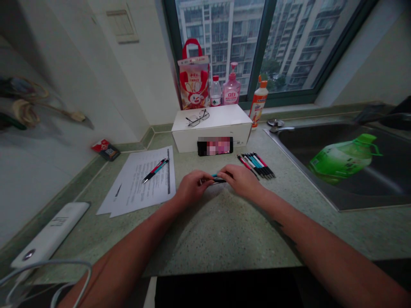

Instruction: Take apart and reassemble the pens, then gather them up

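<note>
My left hand and my right hand meet over the green speckled counter, both closed on one pen with a blue and dark barrel held level between them. Its ends are hidden by my fingers. A row of several pens lies just right of my right hand. Two more pens rest on a stack of printed papers to the left.
A white box with glasses on top stands behind, a phone leaning on it. Bottles and a red bag line the windowsill. A sink holds a green bottle. A white power bank lies front left.
</note>
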`<state>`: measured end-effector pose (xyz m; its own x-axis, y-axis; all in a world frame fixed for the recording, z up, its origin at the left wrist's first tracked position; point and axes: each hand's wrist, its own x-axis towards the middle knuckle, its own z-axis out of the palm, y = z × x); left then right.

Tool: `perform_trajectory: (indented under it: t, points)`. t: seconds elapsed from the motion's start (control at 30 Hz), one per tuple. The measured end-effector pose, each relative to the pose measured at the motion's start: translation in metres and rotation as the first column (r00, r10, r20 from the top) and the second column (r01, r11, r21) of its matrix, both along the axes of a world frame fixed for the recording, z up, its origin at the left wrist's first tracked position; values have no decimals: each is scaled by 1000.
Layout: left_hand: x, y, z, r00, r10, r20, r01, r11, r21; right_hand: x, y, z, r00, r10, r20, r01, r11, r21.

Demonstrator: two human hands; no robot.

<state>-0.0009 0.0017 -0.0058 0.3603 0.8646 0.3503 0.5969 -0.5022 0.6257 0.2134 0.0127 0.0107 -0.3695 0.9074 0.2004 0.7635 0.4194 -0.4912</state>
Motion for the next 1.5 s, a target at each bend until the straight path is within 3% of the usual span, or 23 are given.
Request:
perform_trajectory:
  t: [0.13,0.23,0.5,0.83,1.5]
  points:
    - [1,-2,0,972,-136,-191,141,990,9,2,1,-5,996,11,91,-10,1000,-10]
    - [1,-4,2,958,-169,-233,164,986,-40,2,2,-9,987,28,159,-25,999,-23]
    - [6,7,-6,961,85,-264,-84,996,15,0,2,-7,970,26,241,-21,1000,-23]
    - [-1,5,-1,926,80,-369,-96,995,-23,6,4,-4,961,35,276,-26,999,-34]
    - [-3,5,-1,926,66,-371,-80,997,-21,8,5,-5,965,50,258,-47,999,-20]
